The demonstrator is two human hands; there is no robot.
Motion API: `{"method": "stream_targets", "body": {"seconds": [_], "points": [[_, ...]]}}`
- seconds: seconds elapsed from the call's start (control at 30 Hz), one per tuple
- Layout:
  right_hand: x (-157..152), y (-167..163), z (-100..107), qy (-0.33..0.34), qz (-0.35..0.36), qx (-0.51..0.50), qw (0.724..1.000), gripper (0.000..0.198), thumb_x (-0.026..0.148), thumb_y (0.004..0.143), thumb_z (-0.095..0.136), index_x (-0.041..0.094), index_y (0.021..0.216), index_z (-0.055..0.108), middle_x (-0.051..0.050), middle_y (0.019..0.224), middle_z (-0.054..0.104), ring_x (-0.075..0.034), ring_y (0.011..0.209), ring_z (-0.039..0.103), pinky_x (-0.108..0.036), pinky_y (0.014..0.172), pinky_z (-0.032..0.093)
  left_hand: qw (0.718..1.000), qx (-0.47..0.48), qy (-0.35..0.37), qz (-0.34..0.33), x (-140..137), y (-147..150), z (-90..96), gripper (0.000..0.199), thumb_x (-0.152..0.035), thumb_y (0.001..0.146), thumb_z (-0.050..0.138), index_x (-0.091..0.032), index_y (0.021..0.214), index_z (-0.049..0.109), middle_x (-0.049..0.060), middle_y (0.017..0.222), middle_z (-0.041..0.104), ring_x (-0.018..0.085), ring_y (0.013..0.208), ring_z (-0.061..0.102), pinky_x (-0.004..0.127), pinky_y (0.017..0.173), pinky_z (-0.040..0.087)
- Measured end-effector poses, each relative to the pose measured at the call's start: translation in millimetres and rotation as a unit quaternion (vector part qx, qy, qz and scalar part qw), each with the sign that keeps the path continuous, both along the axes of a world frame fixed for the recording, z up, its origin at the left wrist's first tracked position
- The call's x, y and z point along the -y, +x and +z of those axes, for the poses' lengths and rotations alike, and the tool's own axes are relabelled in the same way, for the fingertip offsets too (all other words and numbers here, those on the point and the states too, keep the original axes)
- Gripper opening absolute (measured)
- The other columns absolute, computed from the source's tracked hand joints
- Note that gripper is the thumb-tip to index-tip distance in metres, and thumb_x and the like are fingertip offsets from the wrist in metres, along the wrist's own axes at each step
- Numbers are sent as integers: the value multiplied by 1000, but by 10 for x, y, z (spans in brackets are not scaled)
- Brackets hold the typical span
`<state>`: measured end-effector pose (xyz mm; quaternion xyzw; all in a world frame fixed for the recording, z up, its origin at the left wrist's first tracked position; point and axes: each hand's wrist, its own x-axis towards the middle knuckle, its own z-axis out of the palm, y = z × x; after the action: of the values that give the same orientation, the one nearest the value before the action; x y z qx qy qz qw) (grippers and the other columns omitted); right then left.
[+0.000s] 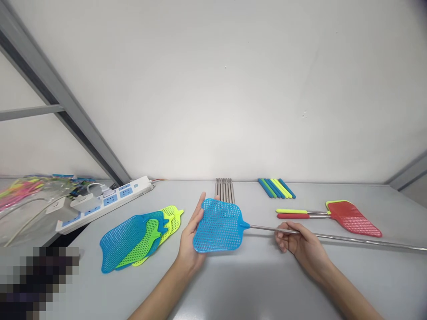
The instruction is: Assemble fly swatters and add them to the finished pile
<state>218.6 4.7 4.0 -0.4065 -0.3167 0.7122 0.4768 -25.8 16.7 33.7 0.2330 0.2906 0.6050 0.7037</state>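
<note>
A blue fly swatter (218, 226) with a long metal rod (353, 240) lies across both my hands above the table. My left hand (191, 240) holds its mesh head from the left and behind, the fingers partly hidden by the mesh. Around the middle of the rod, my right hand (300, 244) has its fingers curled and its thumb on top. The rod runs out past the right edge of the view. Left of my left hand lies a pile of blue, green and yellow swatter heads (122, 240). Beyond my right hand rest a red fly swatter (353, 215) and a yellow fly swatter (292, 211).
Several short metal rods (225, 190) lie in a row by the wall. Coloured handle tubes (276, 188) lie to their right. A white power strip (110, 202) with plugs crosses the left side, near a plastic bag (30, 195) of colourful items. Grey metal frame bars (66, 102) rise at left.
</note>
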Motion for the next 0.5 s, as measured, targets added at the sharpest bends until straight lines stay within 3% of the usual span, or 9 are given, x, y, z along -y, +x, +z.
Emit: {"method": "stream_targets", "body": {"seconds": [0.17,0.33,0.5], "points": [[-18,29,1,-4,-26,2,1000,29,37,77,39,16,66,55,-6,63,55,-16,59,46,-28,53,34,997,-71,9,-19,-6,-1,12,46,-30,77,47,-30,122,35,3,121,46,21,104,47,35,90,33],[-32,22,-2,6,-31,23,999,32,40,77,38,16,66,55,-7,61,55,-17,58,47,-29,53,34,981,-191,-20,37,-4,31,-48,52,-37,71,53,-27,120,39,3,106,56,20,92,54,31,81,40],[-34,36,-30,7,-7,25,1000,33,44,76,37,17,69,54,-7,62,56,-18,58,49,-29,53,34,964,-255,10,67,5,49,-102,52,-39,72,51,-25,121,38,5,107,54,21,94,52,32,81,40]]}}
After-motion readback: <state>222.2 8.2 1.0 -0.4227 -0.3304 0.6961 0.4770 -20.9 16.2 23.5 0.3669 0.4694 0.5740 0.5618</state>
